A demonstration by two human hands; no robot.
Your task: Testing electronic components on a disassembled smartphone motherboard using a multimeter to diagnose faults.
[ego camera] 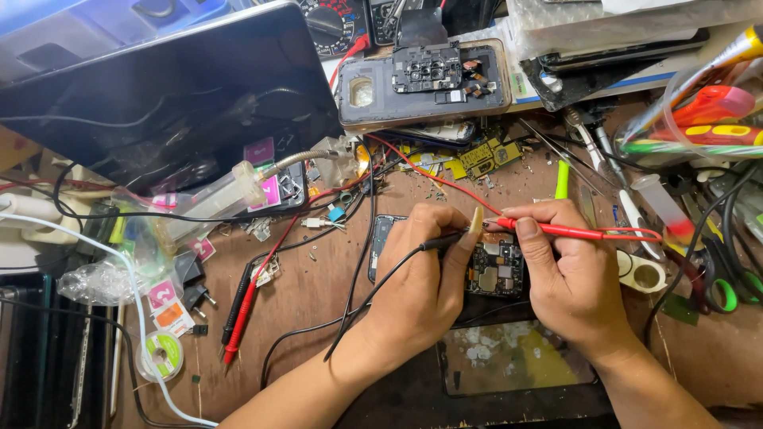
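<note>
The left hand [417, 274] pinches a black probe [443, 241] in its fingers, tip down on the opened phone [493, 270] lying on the wooden worktop [318, 294]. The right hand [560, 270] grips a red probe [572, 231], its fingers closed around the shaft, the tip meeting the same circuit board. Both hands rest partly over the phone. Farther back lies another opened phone [425, 83], and a spare pair of probes [238, 314] lies to the left.

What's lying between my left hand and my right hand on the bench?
In the head view, the opened phone with its bare circuit board lies between the left hand and right hand; both probe tips meet above it.
</note>
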